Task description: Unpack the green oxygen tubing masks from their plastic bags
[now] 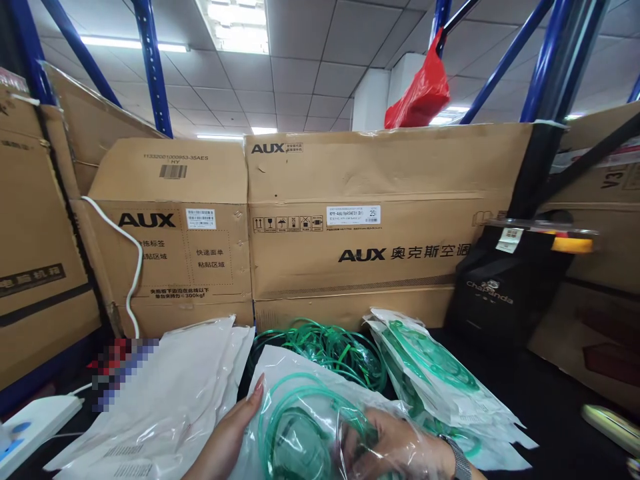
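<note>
My left hand (235,427) grips the left edge of a clear-fronted plastic pouch (273,363), its thumb lying along the front. Inside the pouch is a green translucent oxygen mask (300,443) with coiled green tubing (293,387). My right hand (377,437) reaches into the pouch, seen through the film, its fingers curled on the tubing beside the mask; the fingertips are partly hidden. Behind the pouch lies a tangled heap of green tubing (325,347). To the right are stacked filled pouches (440,360), and to the left a pile of flat white pouches (165,387).
Cardboard boxes (310,260) wall off the back of the black table. A black bag (493,293) stands at the right rear. On the left are a white power strip (43,423) and a white cable (135,267). A red plastic bag (423,90) hangs from the blue rack above.
</note>
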Available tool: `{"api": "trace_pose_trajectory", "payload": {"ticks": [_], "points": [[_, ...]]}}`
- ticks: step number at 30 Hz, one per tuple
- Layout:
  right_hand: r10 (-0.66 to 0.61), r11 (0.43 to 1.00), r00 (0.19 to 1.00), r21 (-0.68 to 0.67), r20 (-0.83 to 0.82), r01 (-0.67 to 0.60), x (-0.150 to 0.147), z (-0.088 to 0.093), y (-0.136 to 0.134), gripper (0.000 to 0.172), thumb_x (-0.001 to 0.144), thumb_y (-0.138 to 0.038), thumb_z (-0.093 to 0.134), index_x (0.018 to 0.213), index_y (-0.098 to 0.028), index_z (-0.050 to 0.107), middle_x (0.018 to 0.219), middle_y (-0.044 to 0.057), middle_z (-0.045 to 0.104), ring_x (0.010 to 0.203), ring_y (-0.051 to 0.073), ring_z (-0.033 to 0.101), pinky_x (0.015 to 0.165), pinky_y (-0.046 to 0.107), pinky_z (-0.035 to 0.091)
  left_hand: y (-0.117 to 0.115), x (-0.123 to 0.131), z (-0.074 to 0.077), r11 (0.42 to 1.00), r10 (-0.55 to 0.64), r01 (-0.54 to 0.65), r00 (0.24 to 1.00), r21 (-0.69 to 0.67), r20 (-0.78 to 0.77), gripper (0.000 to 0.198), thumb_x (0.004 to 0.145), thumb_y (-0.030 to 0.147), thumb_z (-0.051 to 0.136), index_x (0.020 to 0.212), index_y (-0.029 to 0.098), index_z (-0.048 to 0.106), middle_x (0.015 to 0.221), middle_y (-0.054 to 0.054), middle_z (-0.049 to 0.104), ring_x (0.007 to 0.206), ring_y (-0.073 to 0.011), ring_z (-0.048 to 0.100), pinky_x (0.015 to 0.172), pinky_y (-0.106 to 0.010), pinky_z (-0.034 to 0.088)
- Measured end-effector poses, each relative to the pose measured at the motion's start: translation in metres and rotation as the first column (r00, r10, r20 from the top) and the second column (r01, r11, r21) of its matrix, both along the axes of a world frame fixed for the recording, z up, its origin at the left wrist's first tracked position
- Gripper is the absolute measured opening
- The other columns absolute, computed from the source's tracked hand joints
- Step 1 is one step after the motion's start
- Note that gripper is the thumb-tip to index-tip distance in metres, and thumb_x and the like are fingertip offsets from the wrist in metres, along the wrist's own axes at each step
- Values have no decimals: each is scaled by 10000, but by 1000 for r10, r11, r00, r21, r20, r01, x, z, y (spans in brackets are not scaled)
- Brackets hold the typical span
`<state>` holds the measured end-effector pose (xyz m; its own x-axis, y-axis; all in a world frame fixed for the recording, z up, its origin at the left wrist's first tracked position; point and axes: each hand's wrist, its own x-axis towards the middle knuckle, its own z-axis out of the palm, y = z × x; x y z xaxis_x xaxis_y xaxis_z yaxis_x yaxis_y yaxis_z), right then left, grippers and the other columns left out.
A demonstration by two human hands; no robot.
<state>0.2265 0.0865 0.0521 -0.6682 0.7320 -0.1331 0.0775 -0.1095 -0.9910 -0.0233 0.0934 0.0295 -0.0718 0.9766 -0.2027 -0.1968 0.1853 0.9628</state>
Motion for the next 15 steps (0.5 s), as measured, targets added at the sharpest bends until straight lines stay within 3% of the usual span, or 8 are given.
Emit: {"api": "trace_pose_trajectory", "payload": {"ticks": [3,8,12,15], "points": [[-21,1000,993,-15,-119,19,-1,-5,3,229,701,-363,654,633,-146,682,740,75,664,798,189,614,767,265,441,0,-5,7,999,28,-28,1000,-29,6,307,829,312,498,1040,139,639,1256,-77,530,1239,-223,365,1064,-381,224],[-197,953,945,-279,-261,121,2,-13,8,300,760,-426,601,711,-132,568,926,127,656,734,243,663,618,328,498,-1,-12,24,985,168,-167,985,-39,26,342,833,351,488,1099,164,595,1324,-52,463,1264,-200,325,1066,-374,220],[-386,896,855,-363,-346,257,2,-13,17,260,756,-371,633,726,-144,510,895,119,666,693,249,667,576,335,511,2,-24,38,969,242,-237,967,-75,80,319,816,372,498,1038,176,618,1278,-50,527,1270,-208,307,1057,-378,240],[-523,835,765,-406,-377,371,2,-16,24,215,749,-308,655,760,-155,504,883,107,675,717,254,667,587,338,520,7,-38,44,943,333,-333,943,21,16,278,827,316,480,1005,153,619,1207,-81,592,1265,-201,321,1050,-359,263]]}}
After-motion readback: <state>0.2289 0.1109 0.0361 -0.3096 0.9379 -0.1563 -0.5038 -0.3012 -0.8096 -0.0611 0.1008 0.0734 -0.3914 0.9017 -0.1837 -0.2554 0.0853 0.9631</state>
